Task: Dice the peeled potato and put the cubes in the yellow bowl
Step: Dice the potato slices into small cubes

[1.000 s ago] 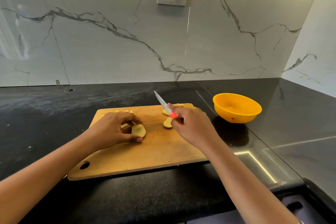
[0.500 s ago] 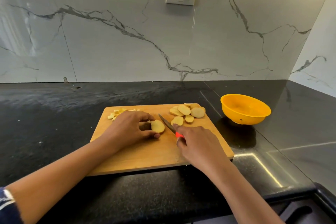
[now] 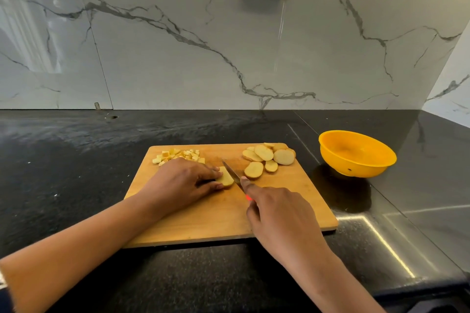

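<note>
potato slice (image 3: 225,177) under left hand (image 3: 181,183), knife (image 3: 232,175) alongside

Left hand (image 3: 183,183) pins a potato slice (image 3: 225,177) mid-frame on the wooden cutting board (image 3: 292,208), right hand (image 3: 277,213) grips a red-handled knife (image 3: 232,176) with the blade against it. Cubes (image 3: 179,156) sit at the board's upper left, more slices (image 3: 268,157) upper right. Yellow bowl (image 3: 356,152) sits right of the board on the black counter (image 3: 63,160).

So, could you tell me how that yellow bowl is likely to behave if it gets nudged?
The yellow bowl looks like thin plastic and holds nothing, so it is probably light. It narrows to a small base, so a push on the rim might tip it. The black counter is glossy, so it may well slide.
</note>
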A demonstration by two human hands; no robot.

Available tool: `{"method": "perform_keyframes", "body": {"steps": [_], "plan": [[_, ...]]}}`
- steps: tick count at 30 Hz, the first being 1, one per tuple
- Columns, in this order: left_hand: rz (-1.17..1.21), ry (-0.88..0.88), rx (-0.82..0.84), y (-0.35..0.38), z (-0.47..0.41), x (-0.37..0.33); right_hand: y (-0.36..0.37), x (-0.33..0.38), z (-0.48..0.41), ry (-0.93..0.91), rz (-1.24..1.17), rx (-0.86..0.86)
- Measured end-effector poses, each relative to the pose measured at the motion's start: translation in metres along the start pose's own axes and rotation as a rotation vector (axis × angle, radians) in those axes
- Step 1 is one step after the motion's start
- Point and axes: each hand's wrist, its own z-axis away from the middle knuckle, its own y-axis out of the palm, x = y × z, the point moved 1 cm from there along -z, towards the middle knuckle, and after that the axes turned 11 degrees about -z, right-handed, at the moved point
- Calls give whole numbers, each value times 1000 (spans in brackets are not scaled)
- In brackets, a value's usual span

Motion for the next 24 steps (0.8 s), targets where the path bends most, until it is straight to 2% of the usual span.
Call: {"method": "perform_keyframes", "body": {"steps": [7,24], "plan": [[-40,95,-58,1,1,-2,1,3,-6,22,-13,18],[-41,109,-57,-1,-1,-4,2,6,-39,-42,67,144]]}}
